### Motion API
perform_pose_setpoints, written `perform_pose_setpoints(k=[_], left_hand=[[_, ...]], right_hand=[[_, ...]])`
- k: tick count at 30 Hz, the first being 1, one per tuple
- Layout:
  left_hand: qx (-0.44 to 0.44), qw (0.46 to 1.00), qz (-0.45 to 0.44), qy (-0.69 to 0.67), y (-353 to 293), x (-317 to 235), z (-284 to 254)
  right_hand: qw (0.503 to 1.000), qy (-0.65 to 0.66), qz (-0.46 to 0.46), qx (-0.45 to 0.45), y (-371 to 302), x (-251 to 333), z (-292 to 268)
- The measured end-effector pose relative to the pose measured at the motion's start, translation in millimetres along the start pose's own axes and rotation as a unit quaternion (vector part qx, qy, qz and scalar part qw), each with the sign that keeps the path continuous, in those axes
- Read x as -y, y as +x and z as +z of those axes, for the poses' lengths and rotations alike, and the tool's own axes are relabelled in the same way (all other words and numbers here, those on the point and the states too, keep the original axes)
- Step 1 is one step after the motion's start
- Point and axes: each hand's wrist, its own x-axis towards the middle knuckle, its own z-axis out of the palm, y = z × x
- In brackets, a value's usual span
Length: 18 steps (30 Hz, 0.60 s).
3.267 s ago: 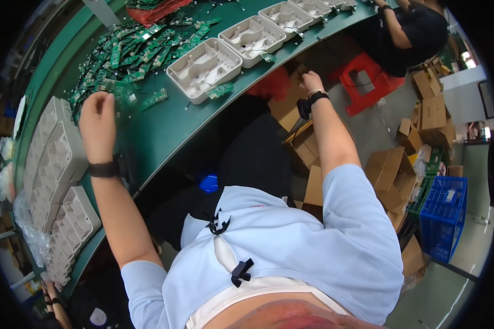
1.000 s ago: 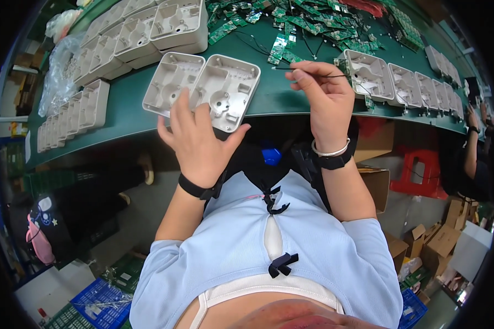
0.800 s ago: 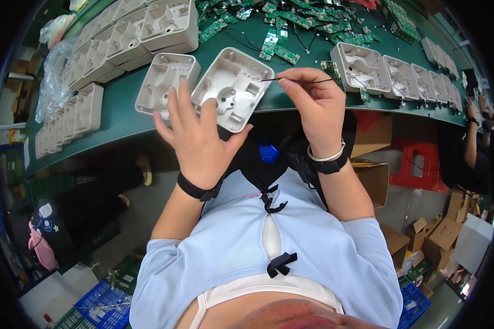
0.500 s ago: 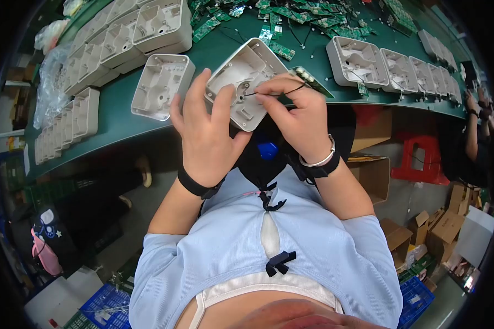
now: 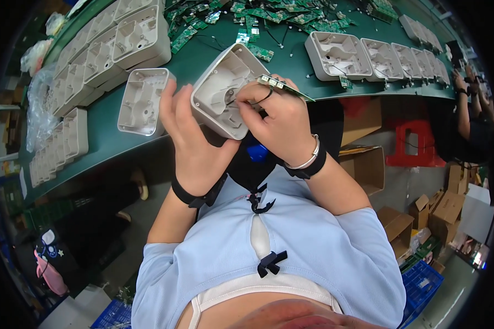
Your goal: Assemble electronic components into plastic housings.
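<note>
A white plastic housing [image 5: 218, 82], its hollow side up, is tilted at the front edge of the green table. My left hand [image 5: 195, 137] grips it, fingers along its left wall and thumb by the near corner. Inside its near right part, my right hand [image 5: 277, 115] is closed in a pinch on a thin black cable [image 5: 267, 97]. That cable loops back to a green circuit board [image 5: 282, 86], which rests across the back of my right fingers. The cable's end is hidden by my fingertips. Another open housing [image 5: 142, 104] lies just left of my left hand.
Stacked white housings [image 5: 140, 38] stand at the left. A row of housings with cables [image 5: 337, 55] runs along the right. Loose circuit boards [image 5: 291, 16] cover the table's far middle. Beneath the table are cardboard boxes [image 5: 362, 167] and a red stool [image 5: 414, 145]. Another person's arm [image 5: 464, 104] shows far right.
My left fingers have moved from over the housing's inside to its left wall. The housing is tilted more, and my right hand has turned, bringing the circuit board across its fingers.
</note>
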Motion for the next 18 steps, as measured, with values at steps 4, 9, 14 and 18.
perform_pose_setpoints(k=[4,9,14,18], left_hand=[[0.014,1.0,0.0,-0.028,1,0,1],[0.028,0.961,-0.127,-0.242,-7,7,12],[0.041,0.941,-0.168,-0.291,-3,-1,4],[0.041,0.955,-0.16,-0.245,-1,6,0]], right_hand=[[0.992,0.116,0.047,-0.001,-2,3,1],[0.996,0.058,0.057,0.025,-2,2,14],[0.993,0.067,0.075,0.058,-5,0,9],[0.975,0.188,0.11,-0.041,-7,2,6]])
